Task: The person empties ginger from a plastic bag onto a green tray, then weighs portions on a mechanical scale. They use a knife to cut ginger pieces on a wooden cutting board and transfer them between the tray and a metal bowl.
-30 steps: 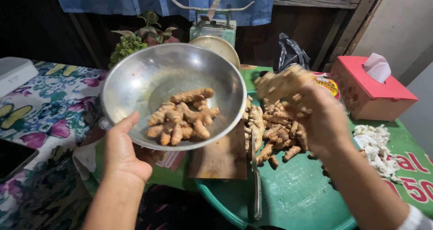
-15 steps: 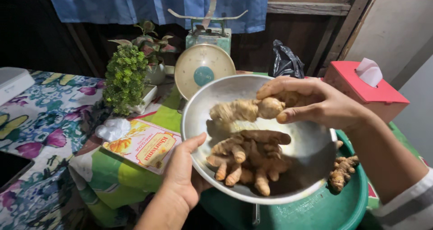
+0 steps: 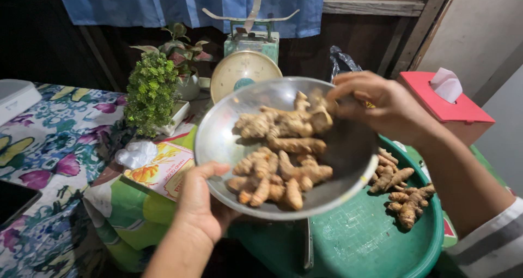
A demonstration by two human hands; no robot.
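The right hand (image 3: 381,106) has come to the far rim of the round steel bowl (image 3: 218,141), its grip loosening over added pale ginger roots (image 3: 283,158); the left hand (image 3: 201,201) pinches the near rim above the green tray (image 3: 354,245).

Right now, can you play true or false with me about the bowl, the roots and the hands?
1. The left hand holds the metal bowl by its near rim. True.
2. The bowl is empty. False: a pile of knobbly ginger-like roots lies in it.
3. The right hand is at the far rim of the bowl, its fingers over the roots. True.
4. The green tray holds no roots. False: a few loose roots lie on it, right of the bowl.
5. The tissue box is blue. False: it is red, with a white tissue sticking out.
6. A weighing scale stands behind the bowl. True.
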